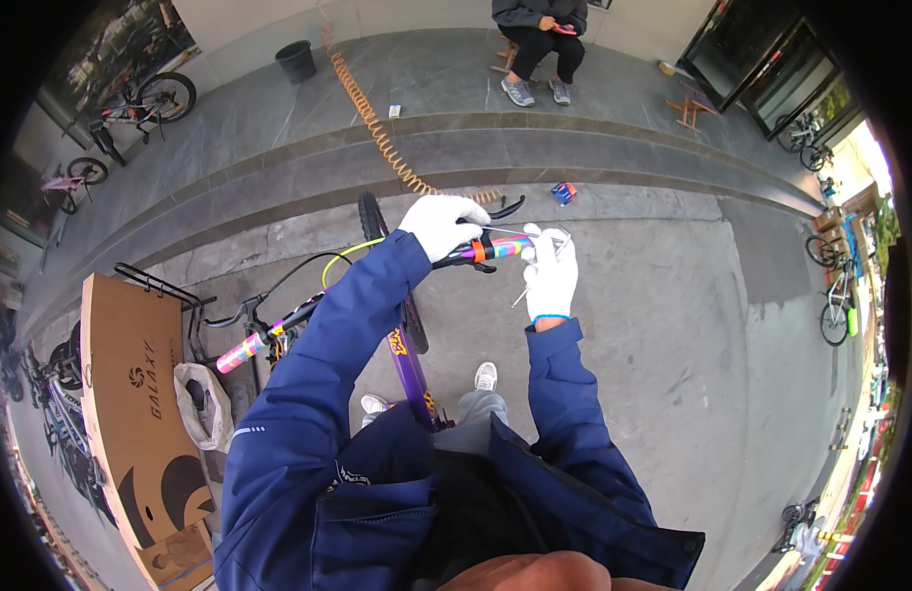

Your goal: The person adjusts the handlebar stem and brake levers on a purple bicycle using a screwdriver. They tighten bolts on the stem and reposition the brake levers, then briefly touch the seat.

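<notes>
My gloved left hand (pixel 441 225) is closed over the right part of a bicycle's handlebar, beside a black brake lever (pixel 510 209). What its curled fingers grip is hidden beneath them. A thin metal wrench (pixel 510 232) with several arms, resembling a three-way hex key, is in my gloved right hand (pixel 553 281). One arm of the wrench points left toward my left fingertips; another sticks out below the right hand. Between the hands shows a multicoloured grip (pixel 513 246) with an orange band. The purple bicycle frame (pixel 407 369) stands before me, its front tyre (pixel 370 215) pointing away.
The bicycle's other grip (pixel 241 353) extends left, near a white sack (pixel 204 406) and a large cardboard box (pixel 131 394). An orange coiled hose (pixel 367 113) runs down the steps. A small blue box (pixel 564 193) lies ahead. Someone sits (pixel 543 44) on the upper level.
</notes>
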